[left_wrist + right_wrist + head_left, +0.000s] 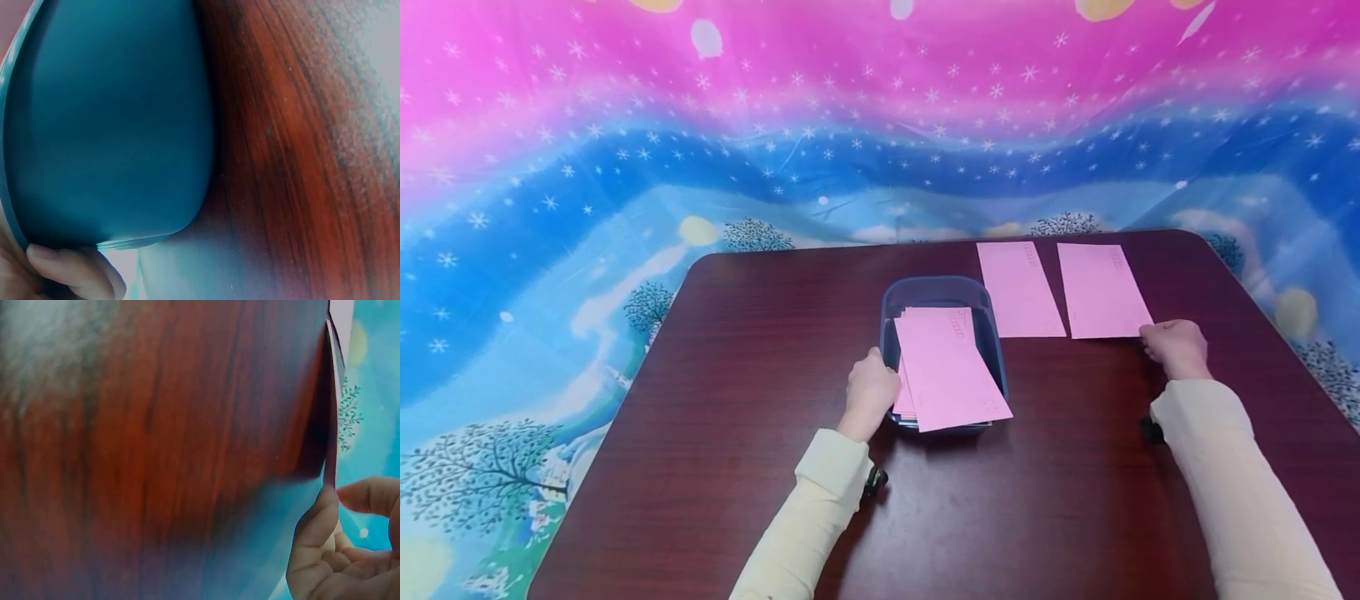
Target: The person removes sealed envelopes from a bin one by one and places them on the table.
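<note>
A dark blue plastic bin [942,292] stands near the middle of the table, and several pink envelopes [951,375] lie in and across it. The top one overhangs the near rim. My left hand [871,385] grips the bin's left rim; in the left wrist view its fingers [75,272] curl by the bin's smooth side wall [112,125]. To the right, my right hand [1176,346] pinches the near right corner of a pink envelope [1103,292] between thumb and finger. The right wrist view shows that envelope [331,406] edge-on, its near edge raised off the table.
Another pink envelope [1021,292] lies flat between the bin and the pinched one. The dark red wood-grain table [760,333] has rounded far corners. Behind it hangs a pink and blue cloth [850,125] with snowflakes and trees.
</note>
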The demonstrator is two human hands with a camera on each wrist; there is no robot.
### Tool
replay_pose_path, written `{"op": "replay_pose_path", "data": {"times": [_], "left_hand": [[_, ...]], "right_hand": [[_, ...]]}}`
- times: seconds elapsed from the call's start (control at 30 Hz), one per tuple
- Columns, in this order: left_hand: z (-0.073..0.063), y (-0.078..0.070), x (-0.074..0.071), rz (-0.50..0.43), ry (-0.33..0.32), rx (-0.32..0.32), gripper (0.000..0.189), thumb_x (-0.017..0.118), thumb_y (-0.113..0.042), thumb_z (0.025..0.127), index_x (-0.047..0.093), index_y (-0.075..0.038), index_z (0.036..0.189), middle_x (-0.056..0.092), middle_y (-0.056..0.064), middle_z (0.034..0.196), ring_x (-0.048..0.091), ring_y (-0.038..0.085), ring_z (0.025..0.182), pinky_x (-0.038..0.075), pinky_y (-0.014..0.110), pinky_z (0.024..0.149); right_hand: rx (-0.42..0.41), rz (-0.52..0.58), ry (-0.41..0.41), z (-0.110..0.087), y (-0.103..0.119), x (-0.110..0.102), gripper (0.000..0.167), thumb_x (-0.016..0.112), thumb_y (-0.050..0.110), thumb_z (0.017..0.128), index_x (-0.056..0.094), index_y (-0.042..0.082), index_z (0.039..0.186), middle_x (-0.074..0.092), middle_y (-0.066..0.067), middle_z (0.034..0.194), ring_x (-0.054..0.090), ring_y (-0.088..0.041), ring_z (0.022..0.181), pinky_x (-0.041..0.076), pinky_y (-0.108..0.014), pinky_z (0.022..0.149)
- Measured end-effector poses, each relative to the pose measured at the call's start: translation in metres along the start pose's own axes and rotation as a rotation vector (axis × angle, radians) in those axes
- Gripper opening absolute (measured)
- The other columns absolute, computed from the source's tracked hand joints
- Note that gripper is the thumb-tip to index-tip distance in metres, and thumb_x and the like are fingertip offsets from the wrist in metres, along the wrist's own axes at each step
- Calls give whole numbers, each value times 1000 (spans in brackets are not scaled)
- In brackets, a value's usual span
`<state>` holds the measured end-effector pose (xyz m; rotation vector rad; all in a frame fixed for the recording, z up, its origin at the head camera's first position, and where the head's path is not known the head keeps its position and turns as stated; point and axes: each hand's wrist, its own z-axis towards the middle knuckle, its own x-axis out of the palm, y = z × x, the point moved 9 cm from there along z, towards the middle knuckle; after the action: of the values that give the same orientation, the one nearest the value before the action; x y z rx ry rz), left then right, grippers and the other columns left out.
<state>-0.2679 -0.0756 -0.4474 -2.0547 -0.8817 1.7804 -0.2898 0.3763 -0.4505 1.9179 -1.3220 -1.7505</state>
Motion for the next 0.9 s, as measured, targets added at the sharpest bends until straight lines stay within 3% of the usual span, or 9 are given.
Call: {"op": "replay_pose_path", "data": {"times": [0.03, 0.1, 0.2, 0.27, 0.3, 0.63, 0.9], "left_hand": [[0, 0, 0, 3, 0, -1, 30, 50, -13, 91, 55, -1, 118, 68, 18, 95, 65, 29, 82, 53, 41, 72], [-1, 0, -1, 4, -6, 2, 28, 51, -13, 91, 56, -1, 116, 68, 18, 94, 65, 29, 81, 53, 41, 71], [-1, -1, -1, 2, -11, 5, 27, 51, -13, 91, 56, 0, 114, 68, 18, 93, 65, 29, 79, 52, 41, 70], [-1, -1, -2, -2, -12, 7, 26, 51, -12, 91, 56, 0, 113, 68, 18, 92, 65, 29, 78, 52, 41, 68], [-1, -1, -2, -1, -11, 6, 26, 51, -12, 91, 56, 0, 114, 68, 18, 93, 65, 29, 79, 52, 41, 69], [-1, -1, -1, 9, -9, 5, 28, 51, -13, 91, 56, -1, 115, 68, 20, 97, 66, 31, 82, 52, 43, 71], [0, -2, -1, 19, -1, 4, 34, 51, -14, 92, 53, 0, 123, 68, 20, 102, 67, 32, 87, 53, 44, 75]], "right_hand": [[-3, -41, -19, 1, 0, -1, 47, 46, 22, 90, 54, -17, 115, 48, 21, 44, 51, 0, 49, 44, -22, 58], [-4, -97, -60, 3, 1, -2, 47, 50, 23, 89, 54, -17, 114, 59, 3, 54, 59, -17, 62, 46, -33, 66], [28, -121, -90, 6, 0, -1, 50, 53, 23, 90, 50, -16, 122, 62, -30, 98, 56, -44, 97, 45, -49, 87], [53, -112, -95, 7, -2, 2, 52, 52, 22, 91, 47, -16, 126, 49, -36, 125, 45, -51, 116, 39, -54, 98], [65, -107, -92, 7, -2, 3, 52, 52, 22, 91, 46, -15, 128, 47, -36, 129, 43, -51, 119, 37, -54, 101], [73, -59, -138, 9, 0, 4, 48, 55, 20, 90, 52, -15, 123, 54, -36, 115, 49, -50, 111, 41, -53, 96], [71, -50, -130, 10, 0, 5, 49, 57, 20, 90, 52, -16, 123, 56, -34, 104, 51, -48, 107, 43, -53, 93]]}}
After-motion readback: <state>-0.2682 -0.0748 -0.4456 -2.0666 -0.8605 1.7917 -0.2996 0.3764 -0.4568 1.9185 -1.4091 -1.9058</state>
